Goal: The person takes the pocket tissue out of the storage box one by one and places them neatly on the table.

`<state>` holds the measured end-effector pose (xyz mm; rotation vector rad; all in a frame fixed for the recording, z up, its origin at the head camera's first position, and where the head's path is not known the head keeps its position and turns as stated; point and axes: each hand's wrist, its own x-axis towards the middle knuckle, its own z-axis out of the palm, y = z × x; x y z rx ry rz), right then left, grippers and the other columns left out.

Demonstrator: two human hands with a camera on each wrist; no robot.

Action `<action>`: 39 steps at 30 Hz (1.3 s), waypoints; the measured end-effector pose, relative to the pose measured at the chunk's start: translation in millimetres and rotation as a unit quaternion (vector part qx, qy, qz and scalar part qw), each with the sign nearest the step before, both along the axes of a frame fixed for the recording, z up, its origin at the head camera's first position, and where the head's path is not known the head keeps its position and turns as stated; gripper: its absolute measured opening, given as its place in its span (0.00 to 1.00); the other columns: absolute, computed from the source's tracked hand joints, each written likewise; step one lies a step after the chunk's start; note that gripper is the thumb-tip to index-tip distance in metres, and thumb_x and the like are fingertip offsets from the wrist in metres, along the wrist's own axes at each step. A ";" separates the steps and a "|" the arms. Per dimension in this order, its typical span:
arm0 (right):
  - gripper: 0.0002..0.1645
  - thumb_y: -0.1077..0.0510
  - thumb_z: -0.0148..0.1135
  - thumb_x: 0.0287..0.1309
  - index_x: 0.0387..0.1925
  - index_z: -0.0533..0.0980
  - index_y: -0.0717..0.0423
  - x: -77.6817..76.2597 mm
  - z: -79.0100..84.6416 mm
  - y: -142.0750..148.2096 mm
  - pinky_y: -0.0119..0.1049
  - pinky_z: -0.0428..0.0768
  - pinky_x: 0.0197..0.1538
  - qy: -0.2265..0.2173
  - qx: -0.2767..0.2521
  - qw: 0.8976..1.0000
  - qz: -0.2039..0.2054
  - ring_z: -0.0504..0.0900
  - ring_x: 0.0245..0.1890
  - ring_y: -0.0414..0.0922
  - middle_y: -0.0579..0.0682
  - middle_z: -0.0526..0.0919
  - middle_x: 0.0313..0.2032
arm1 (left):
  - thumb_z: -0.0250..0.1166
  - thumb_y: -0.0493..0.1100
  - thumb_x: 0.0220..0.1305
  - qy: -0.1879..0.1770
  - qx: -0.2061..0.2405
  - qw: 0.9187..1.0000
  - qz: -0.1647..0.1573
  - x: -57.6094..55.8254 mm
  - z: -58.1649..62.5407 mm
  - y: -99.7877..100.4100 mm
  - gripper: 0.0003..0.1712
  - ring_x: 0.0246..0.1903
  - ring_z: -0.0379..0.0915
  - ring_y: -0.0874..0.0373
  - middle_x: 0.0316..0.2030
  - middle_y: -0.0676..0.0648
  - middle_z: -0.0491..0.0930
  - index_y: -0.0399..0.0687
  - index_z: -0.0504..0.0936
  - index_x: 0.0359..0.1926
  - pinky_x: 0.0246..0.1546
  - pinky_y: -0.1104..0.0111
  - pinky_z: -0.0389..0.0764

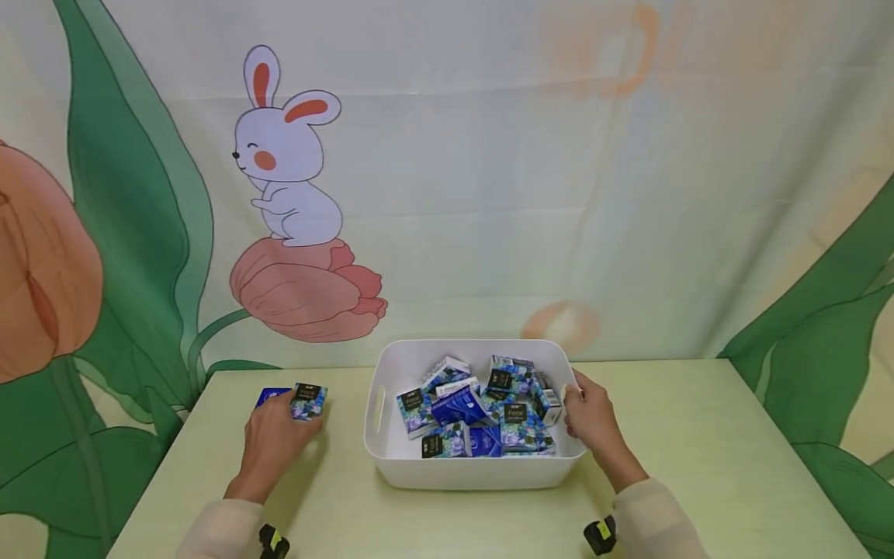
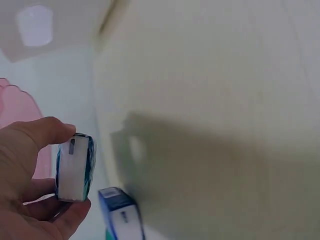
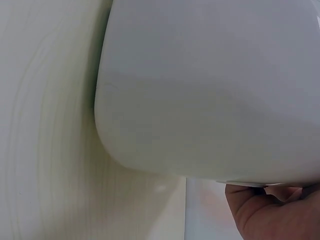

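My left hand (image 1: 274, 441) holds a small tissue pack (image 1: 310, 401) with a blue floral print and a black label, raised above the table. In the left wrist view, the thumb is on one end of that pack and the fingers on the other. A dark blue tissue pack (image 1: 271, 396) lies on the table behind this hand, partly hidden by it. My right hand (image 1: 595, 413) grips the right end of a white plastic bin (image 1: 482, 475) at its handle. Inside the bin lie several tissue packs (image 1: 457, 406), floral and plain blue, in a loose heap.
The pale table (image 1: 698, 450) ends at a hanging cloth (image 1: 454, 194) printed with a rabbit and tulips. A handle slot (image 1: 379, 409) shows in the bin's left wall. Black bands with small devices (image 1: 601, 536) are at both wrists.
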<state>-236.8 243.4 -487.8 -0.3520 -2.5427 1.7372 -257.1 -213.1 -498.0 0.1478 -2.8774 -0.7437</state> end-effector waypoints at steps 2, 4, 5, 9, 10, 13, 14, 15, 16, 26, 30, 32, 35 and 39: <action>0.29 0.59 0.42 0.75 0.74 0.63 0.60 -0.4 -0.9 0.0 0.34 0.71 0.21 0.000 0.008 1.000 -0.001 0.69 0.15 0.41 0.50 0.71 0.20 | 0.73 0.46 0.55 -0.006 -0.008 1.000 0.006 -0.3 -9.3 -2.5 0.42 0.50 0.72 0.31 0.55 0.23 0.72 0.22 0.71 0.64 0.48 0.43 0.76; 0.29 0.59 0.42 0.75 0.74 0.63 0.61 -0.2 -1.4 -0.1 0.34 0.72 0.21 0.001 0.018 1.000 -0.002 0.70 0.16 0.42 0.51 0.72 0.20 | 0.73 0.46 0.56 -0.006 -0.015 1.000 0.009 -0.2 -15.5 -3.7 0.42 0.52 0.70 0.29 0.57 0.23 0.68 0.22 0.70 0.64 0.51 0.41 0.74; 0.29 0.58 0.42 0.75 0.74 0.63 0.61 -0.2 -1.5 -0.1 0.34 0.72 0.21 0.001 0.022 1.000 -0.002 0.70 0.16 0.42 0.51 0.72 0.20 | 0.73 0.45 0.56 -0.009 -0.018 1.000 0.011 0.1 -17.6 -3.7 0.42 0.53 0.69 0.29 0.57 0.23 0.67 0.22 0.70 0.65 0.52 0.41 0.73; 0.29 0.59 0.42 0.75 0.74 0.63 0.61 0.7 -1.1 0.6 0.35 0.73 0.21 0.005 0.030 1.000 -0.001 0.70 0.15 0.42 0.51 0.72 0.19 | 0.73 0.45 0.57 -0.010 -0.045 0.999 0.003 -0.6 -23.6 -4.3 0.41 0.53 0.68 0.28 0.57 0.23 0.67 0.21 0.70 0.63 0.54 0.39 0.72; 0.29 0.59 0.42 0.75 0.74 0.63 0.61 0.8 -0.9 0.2 0.34 0.73 0.20 0.007 0.030 1.000 -0.001 0.70 0.15 0.42 0.51 0.72 0.18 | 0.73 0.45 0.57 -0.011 -0.055 0.998 0.001 -0.8 -24.4 -5.1 0.40 0.53 0.68 0.27 0.56 0.23 0.67 0.20 0.71 0.62 0.54 0.39 0.72; 0.28 0.60 0.43 0.76 0.73 0.64 0.61 0.5 -1.6 -0.3 0.34 0.73 0.20 0.012 0.029 0.999 -0.001 0.70 0.15 0.42 0.51 0.72 0.19 | 0.73 0.45 0.57 -0.008 -0.086 0.996 -0.006 -0.5 -24.8 -7.6 0.35 0.52 0.67 0.26 0.54 0.22 0.68 0.19 0.75 0.56 0.53 0.37 0.72; 0.28 0.60 0.43 0.76 0.73 0.64 0.61 0.6 -1.6 -0.5 0.35 0.73 0.21 0.012 0.029 0.999 -0.001 0.70 0.15 0.42 0.52 0.72 0.19 | 0.73 0.45 0.57 -0.003 -0.093 0.996 -0.008 0.1 -24.4 -8.0 0.34 0.51 0.67 0.25 0.53 0.22 0.69 0.18 0.76 0.54 0.52 0.37 0.72; 0.28 0.59 0.43 0.76 0.73 0.64 0.61 0.7 -1.6 -0.7 0.35 0.73 0.21 0.011 0.030 0.999 -0.001 0.70 0.15 0.42 0.52 0.72 0.19 | 0.72 0.45 0.57 0.004 -0.096 0.995 -0.012 1.0 -23.0 -7.8 0.34 0.50 0.68 0.25 0.52 0.22 0.70 0.18 0.77 0.53 0.51 0.37 0.73; 0.28 0.59 0.43 0.76 0.73 0.64 0.62 0.6 -1.9 -0.8 0.35 0.73 0.21 0.010 0.032 0.999 -0.001 0.70 0.16 0.42 0.52 0.72 0.19 | 0.72 0.45 0.56 0.014 -0.094 0.995 -0.019 1.6 -20.4 -6.9 0.33 0.49 0.68 0.25 0.51 0.22 0.70 0.19 0.78 0.51 0.50 0.37 0.73; 0.29 0.59 0.43 0.75 0.73 0.64 0.61 0.1 -1.2 0.6 0.35 0.74 0.20 0.007 0.044 0.999 -0.003 0.71 0.15 0.42 0.52 0.73 0.18 | 0.71 0.46 0.61 0.161 -0.060 0.979 -0.113 7.8 54.0 65.9 0.27 0.48 0.75 0.35 0.48 0.31 0.79 0.31 0.82 0.54 0.46 0.44 0.80; 0.29 0.59 0.43 0.75 0.73 0.64 0.61 0.6 -1.0 1.2 0.35 0.74 0.20 0.006 0.046 0.999 -0.004 0.71 0.15 0.43 0.53 0.73 0.19 | 0.73 0.48 0.60 0.170 -0.114 0.959 -0.197 11.4 79.1 97.0 0.27 0.44 0.78 0.41 0.45 0.36 0.82 0.35 0.83 0.55 0.43 0.50 0.83; 0.29 0.59 0.44 0.75 0.73 0.65 0.61 1.1 -0.7 1.2 0.35 0.74 0.20 0.007 0.047 0.999 -0.007 0.71 0.15 0.43 0.53 0.73 0.19 | 0.73 0.49 0.59 0.161 -0.149 0.945 -0.242 12.5 85.8 110.3 0.27 0.42 0.79 0.43 0.44 0.38 0.83 0.37 0.83 0.55 0.41 0.51 0.83; 0.29 0.59 0.44 0.75 0.73 0.65 0.61 1.3 -0.7 1.0 0.35 0.74 0.19 0.008 0.046 0.999 -0.007 0.71 0.15 0.43 0.53 0.73 0.19 | 0.74 0.50 0.58 0.122 -0.183 0.929 -0.298 13.9 90.1 127.6 0.29 0.41 0.79 0.44 0.44 0.40 0.84 0.39 0.83 0.56 0.40 0.53 0.83; 0.28 0.59 0.44 0.75 0.72 0.65 0.61 0.6 -0.9 -0.2 0.34 0.73 0.19 0.010 0.041 0.999 -0.006 0.71 0.15 0.42 0.52 0.73 0.19 | 0.75 0.51 0.57 0.041 -0.187 0.917 -0.351 12.9 86.0 145.2 0.30 0.42 0.79 0.46 0.44 0.42 0.83 0.40 0.82 0.57 0.42 0.54 0.82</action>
